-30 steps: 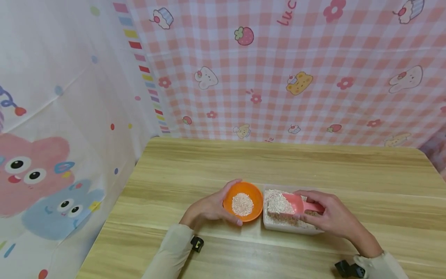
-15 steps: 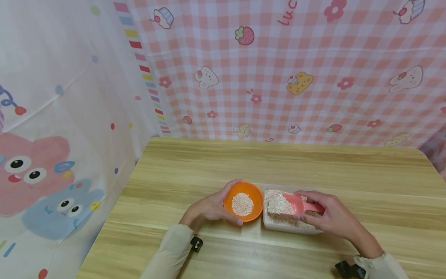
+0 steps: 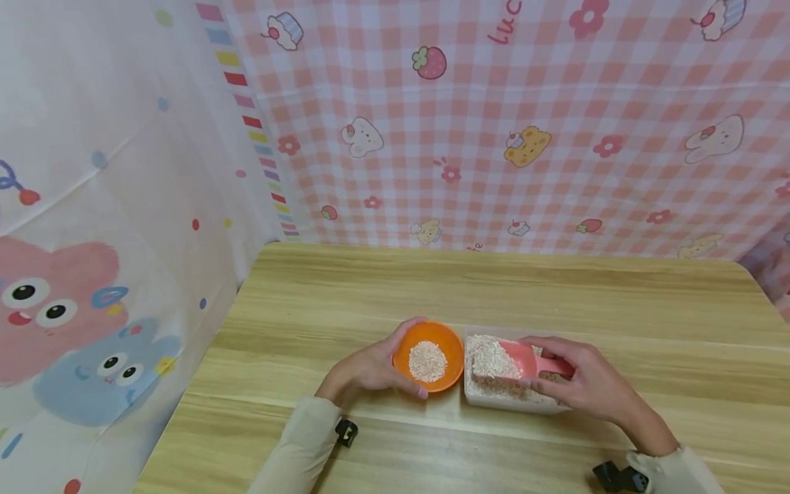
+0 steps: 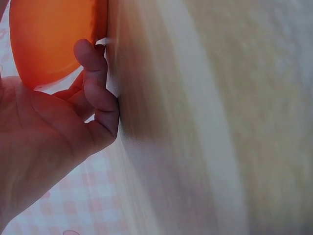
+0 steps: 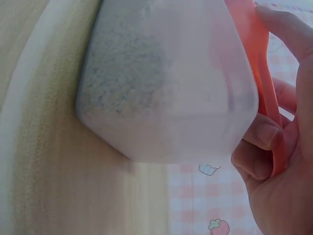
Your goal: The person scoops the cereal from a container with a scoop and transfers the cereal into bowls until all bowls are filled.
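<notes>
I find my right grip clamped on the pink scoop, long axis roughly paralleling the far edge of the table, mouth toward the orange bowl. My left grip clasps the bowl's left-edge side.

View swings slightly toward three o'clock

Compared with a second ago, I see the pink-and-white checked cloth backdrop, the white cartoon-printed cloth and the pale wood-grain table sitting a touch nearer nine o'clock in the head view. The round orange bowl, translucent rectangular plastic tub and pink plastic scoop show the same small slide.
</notes>
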Motion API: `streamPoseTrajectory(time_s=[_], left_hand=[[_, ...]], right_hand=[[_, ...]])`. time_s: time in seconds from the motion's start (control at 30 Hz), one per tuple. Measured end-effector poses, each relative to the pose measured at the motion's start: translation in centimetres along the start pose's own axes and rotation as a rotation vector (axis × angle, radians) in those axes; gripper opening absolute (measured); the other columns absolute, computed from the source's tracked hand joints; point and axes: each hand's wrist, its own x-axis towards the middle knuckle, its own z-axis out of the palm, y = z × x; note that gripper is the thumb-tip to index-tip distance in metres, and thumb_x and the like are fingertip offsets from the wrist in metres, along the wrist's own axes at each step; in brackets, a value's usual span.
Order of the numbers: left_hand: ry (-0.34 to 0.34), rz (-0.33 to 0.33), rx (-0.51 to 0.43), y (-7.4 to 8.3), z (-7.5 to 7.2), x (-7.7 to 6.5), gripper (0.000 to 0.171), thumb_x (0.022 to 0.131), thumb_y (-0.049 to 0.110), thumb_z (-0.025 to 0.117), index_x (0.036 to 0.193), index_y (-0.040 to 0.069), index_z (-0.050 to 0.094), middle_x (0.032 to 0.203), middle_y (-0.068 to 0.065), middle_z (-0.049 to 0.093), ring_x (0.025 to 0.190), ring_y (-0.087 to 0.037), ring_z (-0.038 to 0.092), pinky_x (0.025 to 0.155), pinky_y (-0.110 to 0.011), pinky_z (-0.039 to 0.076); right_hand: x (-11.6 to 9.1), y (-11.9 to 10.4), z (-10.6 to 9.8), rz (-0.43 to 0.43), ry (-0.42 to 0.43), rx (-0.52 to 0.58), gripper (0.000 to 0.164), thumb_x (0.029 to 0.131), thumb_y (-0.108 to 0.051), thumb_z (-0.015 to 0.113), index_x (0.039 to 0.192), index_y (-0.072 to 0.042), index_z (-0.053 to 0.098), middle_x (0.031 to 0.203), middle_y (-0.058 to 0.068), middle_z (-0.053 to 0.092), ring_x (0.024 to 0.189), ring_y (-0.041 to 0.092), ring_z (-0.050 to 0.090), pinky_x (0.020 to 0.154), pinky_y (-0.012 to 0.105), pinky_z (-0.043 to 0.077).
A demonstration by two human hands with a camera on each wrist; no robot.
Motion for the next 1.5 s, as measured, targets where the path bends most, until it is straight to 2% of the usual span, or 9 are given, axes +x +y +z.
streamPoseTrajectory(time_s=[0.23,0.5,0.63,0.87,1.27,1.5], left_hand=[[-0.003,-0.011,-0.002,0.1,0.0,0.0,0.115,0.067,0.029,0.093,0.154,0.042,0.019,0.156,0.002,0.035,0.143,-0.022,0.032,0.119,-0.052,0.016],[-0.004,-0.005,-0.006,0.0,0.0,0.0,0.114,0.067,0.028,0.093,0.153,0.042,0.020,0.156,0.002,0.036,0.142,-0.022,0.032,0.120,-0.051,0.016],[-0.008,0.003,-0.016,0.0,-0.1,0.0,0.115,0.068,0.027,0.093,0.154,0.041,0.019,0.156,0.001,0.035,0.143,-0.022,0.032,0.120,-0.052,0.016],[-0.013,0.017,-0.034,0.1,-0.1,-0.1,0.117,0.067,0.025,0.093,0.156,0.037,0.017,0.157,-0.001,0.035,0.143,-0.025,0.032,0.119,-0.053,0.015],[-0.019,0.008,-0.016,0.0,-0.1,-0.1,0.115,0.068,0.029,0.093,0.155,0.039,0.017,0.159,0.001,0.030,0.145,-0.024,0.028,0.119,-0.054,0.014],[-0.019,0.015,-0.024,0.0,-0.1,-0.1,0.114,0.069,0.028,0.092,0.155,0.039,0.018,0.157,0.003,0.033,0.144,-0.024,0.030,0.119,-0.053,0.015]], right_hand=[[0.3,-0.5,-0.2,0.004,-0.006,-0.063,0.049,0.081,-0.020,0.083,0.125,-0.010,0.066,0.111,0.004,0.070,0.076,0.005,0.057,0.064,0.025,0.051],[1.4,-1.3,-0.8,-0.096,0.009,-0.077,0.049,0.079,-0.014,0.084,0.124,-0.004,0.067,0.108,0.007,0.071,0.070,0.007,0.056,0.060,0.025,0.050],[2.2,-1.9,-1.0,-0.118,0.016,-0.135,0.051,0.078,-0.017,0.085,0.125,-0.008,0.067,0.111,0.004,0.072,0.078,0.004,0.057,0.066,0.023,0.051],[3.5,-3.1,-1.0,-0.131,0.000,-0.201,0.053,0.079,-0.021,0.085,0.127,-0.009,0.067,0.109,0.000,0.072,0.079,0.006,0.058,0.068,0.026,0.052],[5.0,-4.5,-0.8,-0.154,-0.035,-0.321,0.057,0.076,-0.027,0.087,0.126,-0.007,0.067,0.108,0.004,0.072,0.077,0.006,0.060,0.066,0.027,0.054],[5.5,-5.0,-0.6,-0.145,-0.068,-0.411,0.059,0.077,-0.032,0.085,0.128,-0.009,0.066,0.110,0.007,0.071,0.076,0.010,0.064,0.067,0.031,0.055]])
